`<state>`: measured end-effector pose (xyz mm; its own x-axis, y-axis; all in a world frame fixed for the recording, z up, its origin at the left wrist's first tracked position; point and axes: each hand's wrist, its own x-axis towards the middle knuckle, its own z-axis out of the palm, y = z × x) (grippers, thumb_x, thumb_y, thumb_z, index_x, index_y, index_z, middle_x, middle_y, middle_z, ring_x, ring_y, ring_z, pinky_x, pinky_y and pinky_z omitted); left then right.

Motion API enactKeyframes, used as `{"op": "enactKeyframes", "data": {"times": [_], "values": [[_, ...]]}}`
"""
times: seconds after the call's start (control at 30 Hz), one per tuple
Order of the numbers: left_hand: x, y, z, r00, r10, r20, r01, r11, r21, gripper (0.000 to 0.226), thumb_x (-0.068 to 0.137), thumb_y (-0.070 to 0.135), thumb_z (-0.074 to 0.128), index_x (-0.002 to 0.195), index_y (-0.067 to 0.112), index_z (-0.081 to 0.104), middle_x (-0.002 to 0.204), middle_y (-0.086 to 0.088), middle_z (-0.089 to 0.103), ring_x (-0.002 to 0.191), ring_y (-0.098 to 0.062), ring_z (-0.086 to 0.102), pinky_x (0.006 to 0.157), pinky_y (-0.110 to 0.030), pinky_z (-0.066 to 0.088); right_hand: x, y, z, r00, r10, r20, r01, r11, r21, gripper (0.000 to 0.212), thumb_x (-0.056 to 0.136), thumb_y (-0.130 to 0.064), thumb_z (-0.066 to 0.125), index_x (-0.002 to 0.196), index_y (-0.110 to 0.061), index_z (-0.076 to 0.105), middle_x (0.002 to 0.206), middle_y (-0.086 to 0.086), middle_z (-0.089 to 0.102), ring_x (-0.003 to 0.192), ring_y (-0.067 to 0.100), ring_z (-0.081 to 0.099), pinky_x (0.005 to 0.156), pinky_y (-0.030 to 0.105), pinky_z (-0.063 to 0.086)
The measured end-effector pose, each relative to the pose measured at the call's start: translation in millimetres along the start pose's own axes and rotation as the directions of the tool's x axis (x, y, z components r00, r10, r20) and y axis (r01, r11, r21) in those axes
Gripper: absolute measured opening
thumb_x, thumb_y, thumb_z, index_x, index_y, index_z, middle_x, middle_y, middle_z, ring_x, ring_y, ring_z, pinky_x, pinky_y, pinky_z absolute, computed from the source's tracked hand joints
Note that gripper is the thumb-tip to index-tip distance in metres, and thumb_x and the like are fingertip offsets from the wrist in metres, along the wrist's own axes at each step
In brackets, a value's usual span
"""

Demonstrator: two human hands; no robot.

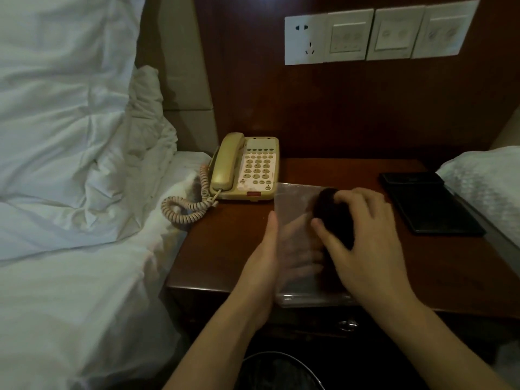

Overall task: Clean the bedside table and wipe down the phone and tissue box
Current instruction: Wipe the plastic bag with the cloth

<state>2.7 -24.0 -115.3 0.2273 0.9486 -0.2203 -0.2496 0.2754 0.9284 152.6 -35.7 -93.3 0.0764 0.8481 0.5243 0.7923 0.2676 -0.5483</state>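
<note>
A beige corded phone (pixel 247 167) stands at the back left of the dark wooden bedside table (pixel 225 243). A flat black box (pixel 430 206) lies at the table's right side. In front of the phone is a clear plastic piece (pixel 292 198), reaching the table's front edge. My left hand (pixel 264 254) is under it with straight fingers showing blurred through the plastic and the thumb along its left edge. My right hand (pixel 365 243) grips a dark cloth (pixel 332 218) and presses it on top of the clear piece.
A bed with a rumpled white duvet (pixel 70 192) borders the table on the left, and the phone's coiled cord (pixel 183 209) hangs there. Another white bed corner (pixel 489 187) is on the right. Wall switches and a socket (pixel 374 35) sit above. A round bin rim (pixel 278 358) is below.
</note>
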Motion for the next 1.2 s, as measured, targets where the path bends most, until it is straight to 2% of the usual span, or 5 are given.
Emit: {"op": "enactKeyframes", "data": {"times": [0.17, 0.33, 0.53, 0.7, 1.2], "values": [[-8.5, 3.2, -0.9, 0.994, 0.015, -0.112, -0.019, 0.999, -0.03, 0.052, 0.097, 0.064, 0.042, 0.083, 0.032, 0.08, 0.087, 0.003, 0.08, 0.082, -0.011, 0.076, 0.074, -0.031, 0.057, -13.3, -16.8, 9.7, 0.902, -0.31, 0.301, 0.316, 0.948, 0.032, 0.037, 0.086, -0.048, 0.05, 0.122, -0.042, 0.041, 0.127, -0.022, 0.031, 0.111, -0.004, 0.032, 0.084, 0.013, 0.033], [-10.1, 4.2, 10.7, 0.995, 0.076, -0.066, -0.069, 0.992, 0.107, 0.057, 0.105, 0.053, 0.025, 0.092, 0.038, 0.078, 0.097, 0.008, 0.08, 0.095, -0.01, 0.075, 0.083, -0.029, 0.06, 17.1, -6.6, 6.7, 0.995, -0.02, 0.097, 0.013, 0.998, 0.069, 0.04, 0.092, -0.041, 0.058, 0.13, -0.036, 0.047, 0.132, -0.011, 0.039, 0.118, 0.003, 0.035, 0.085, 0.015, 0.03], [-10.0, 11.0, 3.1, 0.989, 0.122, -0.082, -0.112, 0.987, 0.113, 0.053, 0.106, 0.049, 0.028, 0.088, 0.027, 0.073, 0.076, 0.013, 0.077, 0.072, 0.004, 0.072, 0.057, -0.01, 0.05, -12.8, -21.7, 11.7, 0.928, -0.23, 0.294, 0.211, 0.973, 0.094, 0.034, 0.085, -0.047, 0.054, 0.118, -0.046, 0.044, 0.12, -0.028, 0.033, 0.112, -0.006, 0.036, 0.087, 0.015, 0.039], [-15.3, 13.4, 13.0, 1.0, 0.024, 0.003, -0.024, 0.999, 0.039, 0.061, 0.104, 0.057, 0.025, 0.08, 0.046, 0.08, 0.091, 0.012, 0.079, 0.09, -0.003, 0.074, 0.078, -0.022, 0.058, 19.3, -10.5, 9.1, 0.975, 0.137, 0.172, -0.192, 0.913, 0.359, 0.026, 0.09, -0.046, 0.061, 0.11, -0.044, 0.045, 0.111, -0.024, 0.049, 0.102, -0.001, 0.054, 0.08, 0.017, 0.048], [-15.8, 13.5, 8.2, 0.988, 0.154, 0.002, -0.153, 0.984, 0.089, 0.068, 0.077, 0.071, 0.059, 0.14, 0.049, 0.048, 0.126, 0.021, 0.062, 0.114, 0.0, 0.061, 0.094, -0.027, 0.053, -7.8, -42.2, -9.6, 0.941, 0.188, 0.283, -0.338, 0.604, 0.722, 0.048, 0.062, -0.05, 0.072, 0.106, -0.036, 0.059, 0.096, -0.022, 0.068, 0.086, 0.0, 0.069, 0.065, 0.02, 0.057]]}}
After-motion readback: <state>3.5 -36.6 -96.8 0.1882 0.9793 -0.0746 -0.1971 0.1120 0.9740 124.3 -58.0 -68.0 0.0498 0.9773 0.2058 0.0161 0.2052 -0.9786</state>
